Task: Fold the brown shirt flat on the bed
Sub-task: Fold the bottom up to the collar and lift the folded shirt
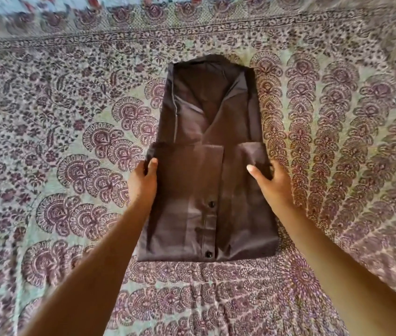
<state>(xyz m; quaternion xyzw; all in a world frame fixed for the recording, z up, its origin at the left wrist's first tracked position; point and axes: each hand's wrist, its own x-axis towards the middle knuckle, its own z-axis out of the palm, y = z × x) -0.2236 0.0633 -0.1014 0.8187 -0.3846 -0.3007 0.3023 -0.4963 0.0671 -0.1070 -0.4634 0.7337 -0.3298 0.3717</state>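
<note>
The brown shirt lies mid-bed on the patterned bedspread, its sides already turned in and its lower end doubled up. I'd judge that one more fold toward the collar is left. The left hand and right hand each pinch a side edge, thumb on top, and bedspread stretches wide all round.

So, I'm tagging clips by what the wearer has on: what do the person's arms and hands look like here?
No sleeves show: the left arm and right arm are bare to the frame's edge. The left hand and right hand wear no gloves, and no watch, bracelet or ring is visible. The thumbnails look unpainted.
</note>
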